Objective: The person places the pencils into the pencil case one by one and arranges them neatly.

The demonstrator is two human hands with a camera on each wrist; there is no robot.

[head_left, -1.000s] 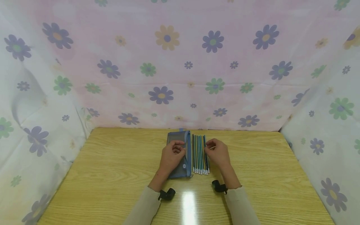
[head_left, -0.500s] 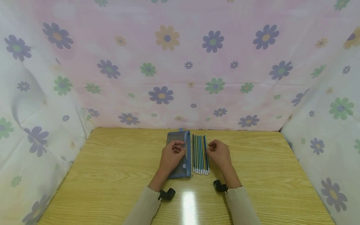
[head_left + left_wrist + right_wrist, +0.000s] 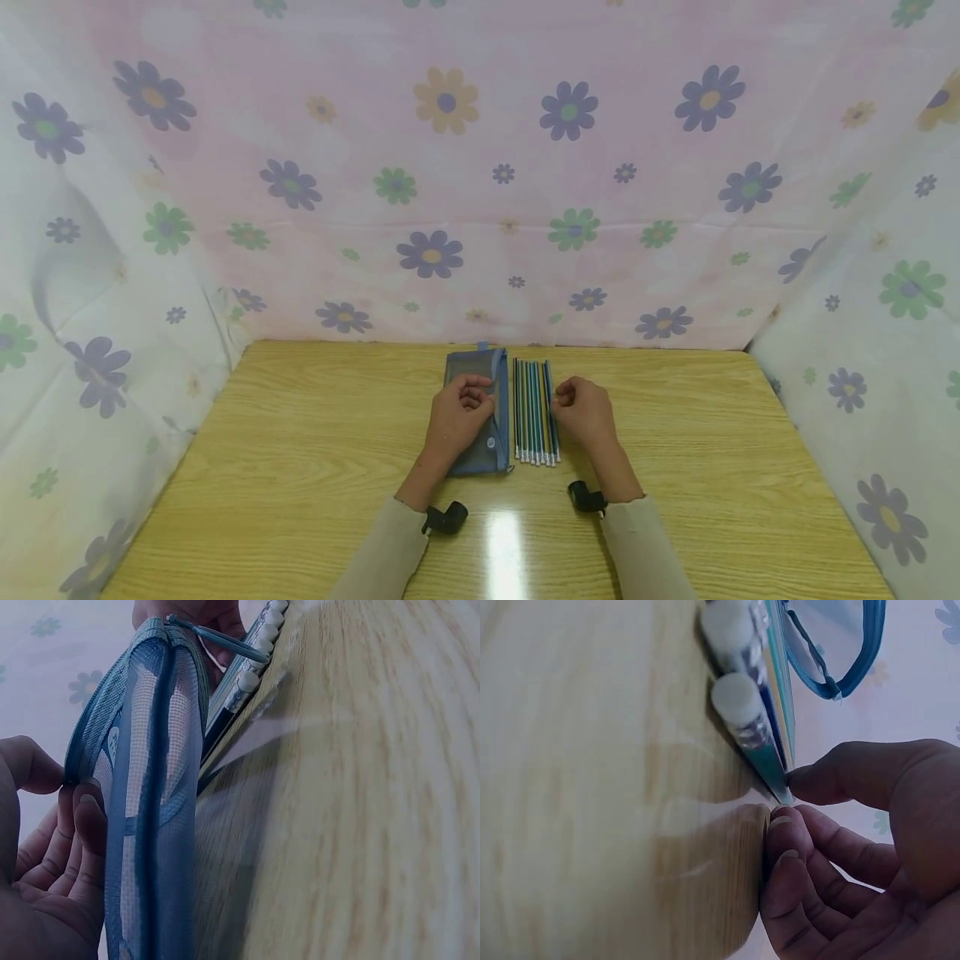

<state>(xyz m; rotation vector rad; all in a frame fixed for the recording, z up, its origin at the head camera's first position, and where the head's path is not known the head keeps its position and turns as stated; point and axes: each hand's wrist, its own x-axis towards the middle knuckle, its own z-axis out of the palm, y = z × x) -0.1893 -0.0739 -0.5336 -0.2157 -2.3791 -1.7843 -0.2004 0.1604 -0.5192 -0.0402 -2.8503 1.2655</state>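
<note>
A blue mesh zip pouch (image 3: 480,457) lies on the table in the head view. My left hand (image 3: 459,421) rests over it and pinches its zippered edge, lifting the opening apart; the left wrist view shows thumb and finger on the zipper strip (image 3: 97,727). Just right of the pouch several pencils (image 3: 531,417) lie side by side, their white erasers towards me. At the right end of the row my right hand (image 3: 587,408) pinches the outermost pencil (image 3: 763,759), a teal one, between thumb and fingertips. Its far end is hidden by the fingers in the right wrist view.
The wood-grain table (image 3: 300,467) extends on both sides of the pouch and pencils. A flowered cloth (image 3: 480,283) hangs behind the table and along both sides. Black wrist cameras (image 3: 447,518) sit on both wrists.
My right hand has shifted slightly right and its fingertips have come to the outermost pencil, which has moved a little. My left hand stays on the pouch edge.
</note>
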